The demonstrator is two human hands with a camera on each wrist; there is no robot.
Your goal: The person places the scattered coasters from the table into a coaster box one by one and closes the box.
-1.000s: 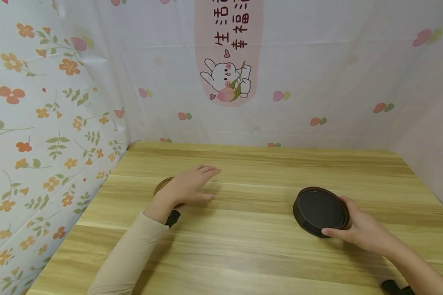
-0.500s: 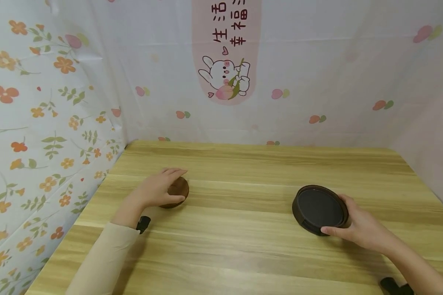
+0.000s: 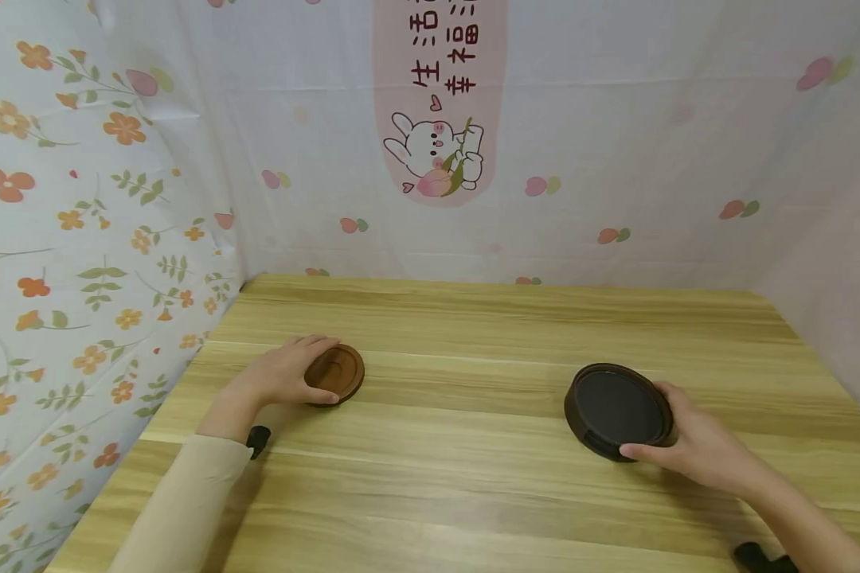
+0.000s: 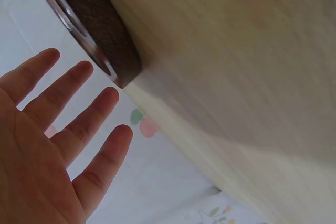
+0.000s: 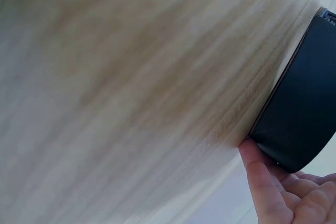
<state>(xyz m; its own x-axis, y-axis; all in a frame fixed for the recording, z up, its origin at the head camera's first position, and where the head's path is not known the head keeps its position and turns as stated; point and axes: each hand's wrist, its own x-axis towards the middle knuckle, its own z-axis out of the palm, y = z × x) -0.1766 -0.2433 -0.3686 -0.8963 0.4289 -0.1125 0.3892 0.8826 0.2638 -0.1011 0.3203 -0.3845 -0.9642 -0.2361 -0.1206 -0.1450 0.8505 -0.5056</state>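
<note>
On the left of the table lies a round wooden coaster (image 3: 344, 374), brown with a raised rim; in the left wrist view its thick dark side (image 4: 113, 35) shows. My left hand (image 3: 281, 374) is beside it, the fingers fairly straight and spread, thumb near the front edge, overlapping the coaster's left part in the head view. At the right, my right hand (image 3: 705, 446) grips a round black coaster holder (image 3: 619, 410) with a raised rim and a notch in its front wall. The thumb lies at the front and the fingers go behind the far side, partly hidden.
The wood-grain table (image 3: 459, 454) runs back to a white printed cloth (image 3: 588, 143) with a rabbit picture. A flowered cloth (image 3: 100, 263) borders the left side. Black wrist mounts (image 3: 258, 440) show under both forearms.
My left hand has moved left, from over the coaster to its left side, uncovering most of it. The right hand keeps its grip on the holder, nearly unmoved.
</note>
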